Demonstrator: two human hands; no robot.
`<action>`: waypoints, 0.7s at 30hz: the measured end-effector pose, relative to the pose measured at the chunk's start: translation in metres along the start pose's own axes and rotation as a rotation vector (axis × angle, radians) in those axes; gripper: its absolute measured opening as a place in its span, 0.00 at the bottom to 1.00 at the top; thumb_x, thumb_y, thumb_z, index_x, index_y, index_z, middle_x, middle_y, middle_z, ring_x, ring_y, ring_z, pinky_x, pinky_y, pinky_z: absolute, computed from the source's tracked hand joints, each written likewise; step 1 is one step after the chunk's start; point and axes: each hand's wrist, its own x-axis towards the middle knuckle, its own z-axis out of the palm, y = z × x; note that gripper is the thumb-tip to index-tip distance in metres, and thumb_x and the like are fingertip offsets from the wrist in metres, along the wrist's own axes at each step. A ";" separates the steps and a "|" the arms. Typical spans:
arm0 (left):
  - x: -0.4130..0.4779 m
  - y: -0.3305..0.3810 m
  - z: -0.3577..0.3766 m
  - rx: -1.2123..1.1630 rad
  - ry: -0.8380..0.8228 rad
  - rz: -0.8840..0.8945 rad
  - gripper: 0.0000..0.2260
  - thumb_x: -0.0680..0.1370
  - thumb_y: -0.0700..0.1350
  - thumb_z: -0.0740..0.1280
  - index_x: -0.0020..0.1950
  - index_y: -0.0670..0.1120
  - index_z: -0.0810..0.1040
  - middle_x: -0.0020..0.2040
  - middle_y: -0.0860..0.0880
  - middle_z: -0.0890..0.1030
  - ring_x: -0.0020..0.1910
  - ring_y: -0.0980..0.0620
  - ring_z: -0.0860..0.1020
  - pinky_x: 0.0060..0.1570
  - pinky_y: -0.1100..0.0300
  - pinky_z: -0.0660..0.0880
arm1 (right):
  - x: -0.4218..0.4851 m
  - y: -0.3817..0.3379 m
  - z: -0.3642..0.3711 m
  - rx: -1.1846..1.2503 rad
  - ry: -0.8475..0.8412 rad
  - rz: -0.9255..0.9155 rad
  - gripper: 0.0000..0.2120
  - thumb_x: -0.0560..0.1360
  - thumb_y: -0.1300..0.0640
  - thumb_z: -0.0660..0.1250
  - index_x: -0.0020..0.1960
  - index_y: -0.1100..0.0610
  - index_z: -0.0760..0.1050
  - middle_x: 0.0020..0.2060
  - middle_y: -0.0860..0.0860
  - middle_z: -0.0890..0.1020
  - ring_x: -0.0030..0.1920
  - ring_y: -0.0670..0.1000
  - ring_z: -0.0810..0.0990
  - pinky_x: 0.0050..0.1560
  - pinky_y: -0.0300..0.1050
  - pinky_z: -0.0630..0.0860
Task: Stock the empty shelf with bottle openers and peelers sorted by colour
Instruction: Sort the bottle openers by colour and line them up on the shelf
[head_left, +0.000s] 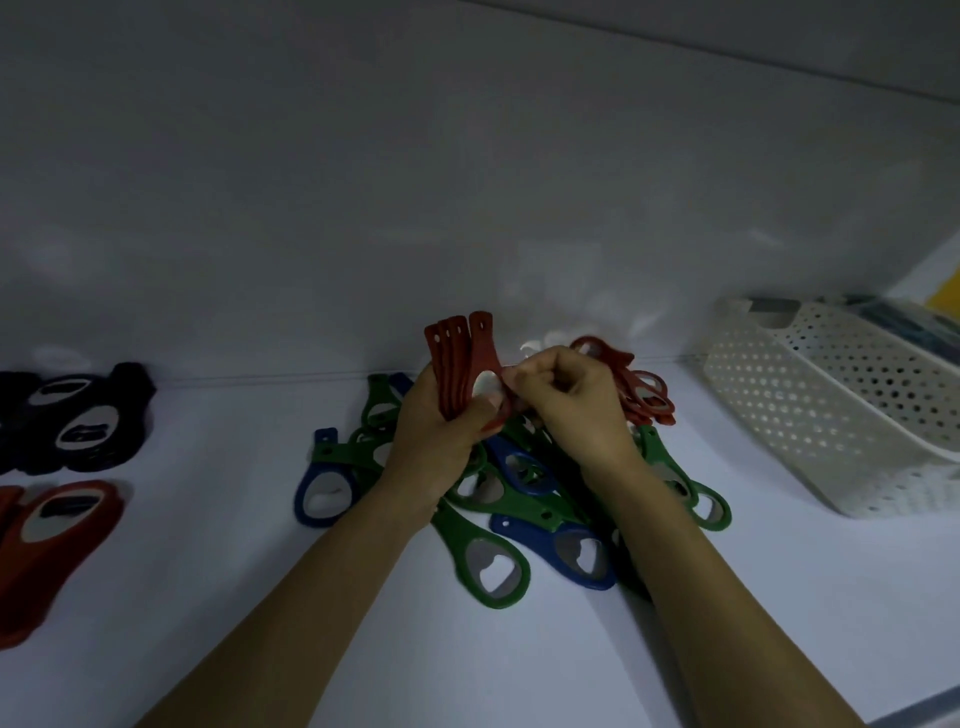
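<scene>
The left hand is clamped around a bundle of red bottle openers, held upright above the white shelf with their handle ends pointing up. The right hand meets it from the side, its fingers pinched together on the metal head of the nearest opener in that bundle.

Beneath both hands lies a mixed heap: green bottle openers and blue bottle openers overlapping one another on the shelf, with one blue opener at the heap's left edge. Behind the right hand, against the back wall, rests a loose pile of red openers, and something white shows just beyond the knuckles, too blurred to name.

At the far left, a group of black peelers sits near the back, and red peelers lie in front of them; in this dim light they may be another kind of tool. A white perforated basket stands on the right of the shelf, well apart from the heap.
</scene>
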 end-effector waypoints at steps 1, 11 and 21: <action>0.000 -0.002 -0.001 0.039 -0.001 0.035 0.14 0.77 0.36 0.66 0.59 0.51 0.73 0.50 0.52 0.81 0.44 0.63 0.81 0.40 0.72 0.75 | 0.000 -0.002 0.000 0.022 0.014 0.001 0.06 0.74 0.57 0.70 0.44 0.60 0.76 0.36 0.51 0.81 0.37 0.48 0.80 0.41 0.39 0.78; -0.007 0.001 0.013 0.722 -0.099 0.441 0.14 0.77 0.38 0.63 0.61 0.45 0.66 0.38 0.55 0.76 0.35 0.57 0.78 0.32 0.68 0.74 | -0.008 -0.038 0.020 0.108 -0.068 -0.003 0.20 0.77 0.57 0.66 0.50 0.77 0.74 0.49 0.72 0.79 0.51 0.67 0.79 0.57 0.61 0.75; -0.034 0.079 0.001 -0.852 0.367 -0.285 0.13 0.78 0.47 0.58 0.43 0.44 0.79 0.34 0.46 0.83 0.32 0.51 0.82 0.31 0.64 0.77 | -0.047 -0.092 0.088 0.531 0.026 0.142 0.18 0.76 0.52 0.67 0.27 0.48 0.80 0.29 0.47 0.83 0.36 0.48 0.83 0.50 0.52 0.80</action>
